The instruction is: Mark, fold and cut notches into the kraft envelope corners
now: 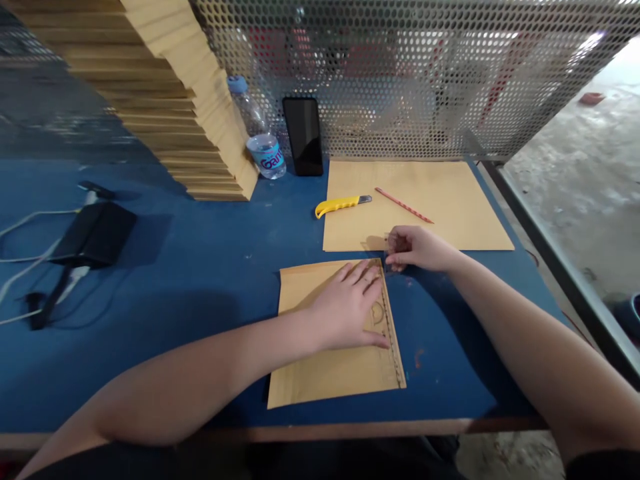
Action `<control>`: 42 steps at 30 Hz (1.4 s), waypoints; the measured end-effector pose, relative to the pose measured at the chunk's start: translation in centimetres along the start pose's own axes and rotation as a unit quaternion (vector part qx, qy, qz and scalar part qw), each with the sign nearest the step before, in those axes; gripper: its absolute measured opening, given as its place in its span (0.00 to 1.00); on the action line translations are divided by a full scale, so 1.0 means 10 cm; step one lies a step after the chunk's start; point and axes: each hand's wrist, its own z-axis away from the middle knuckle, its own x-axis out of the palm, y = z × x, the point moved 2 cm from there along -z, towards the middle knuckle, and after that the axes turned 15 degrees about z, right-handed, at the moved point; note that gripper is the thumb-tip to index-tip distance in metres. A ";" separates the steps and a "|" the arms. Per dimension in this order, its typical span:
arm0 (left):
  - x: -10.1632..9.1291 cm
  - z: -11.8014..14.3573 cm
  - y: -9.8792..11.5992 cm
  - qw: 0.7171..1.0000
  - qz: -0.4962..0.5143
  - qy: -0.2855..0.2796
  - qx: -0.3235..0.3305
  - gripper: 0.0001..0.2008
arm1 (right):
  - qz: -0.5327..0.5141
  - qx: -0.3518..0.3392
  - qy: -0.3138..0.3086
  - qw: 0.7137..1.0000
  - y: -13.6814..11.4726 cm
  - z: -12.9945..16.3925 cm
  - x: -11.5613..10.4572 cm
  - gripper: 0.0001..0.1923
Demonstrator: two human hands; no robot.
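My left hand (347, 307) lies flat with its fingers spread on a tan kraft paper piece (310, 373), which looks folded along its top edge. Under the fingers and thumb, a clear ruler (393, 347) with a round cut-out runs along the paper's right side. Just beyond the top right corner, my right hand (406, 248) is closed in a pinch. A small clear plastic piece (387, 244) shows at its fingertips, mostly hidden by them. Farther back, a yellow utility knife (340, 205) with its blade out and a red patterned pencil (405, 205) rest on a larger kraft sheet (470, 213).
A tall stack of kraft paper (220, 133) rises at the back left, beside a water bottle (267, 153) and a phone (304, 137) leaning on the perforated metal panel (400, 87). A black box with cables (95, 233) sits on the blue table (210, 267) at left.
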 end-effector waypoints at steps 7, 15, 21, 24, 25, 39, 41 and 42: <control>0.04 0.00 -0.01 1.000 -0.012 -0.005 -0.002 0.63 | 0.017 -0.012 -0.046 0.999 -0.04 0.05 0.01 0.25; 0.00 0.00 0.00 1.000 -0.008 -0.016 -0.001 0.61 | 0.079 -0.016 -0.073 0.994 -0.11 0.07 0.04 0.23; -0.02 0.00 0.00 1.000 0.001 -0.021 0.003 0.59 | 0.196 -0.020 -0.008 0.980 -0.15 0.05 0.01 0.19; -0.01 0.00 -0.01 1.000 0.000 -0.015 0.004 0.60 | 0.235 -0.015 0.013 0.972 -0.18 0.04 -0.01 0.19; 0.00 0.00 -0.01 1.000 0.000 -0.014 0.004 0.60 | 0.245 -0.012 0.023 0.969 -0.19 0.04 -0.02 0.19; -0.03 0.01 0.01 1.000 0.009 -0.024 -0.003 0.59 | 0.296 0.066 0.159 0.939 -0.19 -0.05 -0.09 0.20; -0.03 0.00 0.01 1.000 0.009 -0.023 -0.002 0.59 | 0.293 0.070 0.164 0.939 -0.19 -0.05 -0.08 0.20; -0.04 0.00 0.02 1.000 0.008 -0.021 -0.001 0.58 | 0.291 0.070 0.165 0.940 -0.20 -0.04 -0.08 0.20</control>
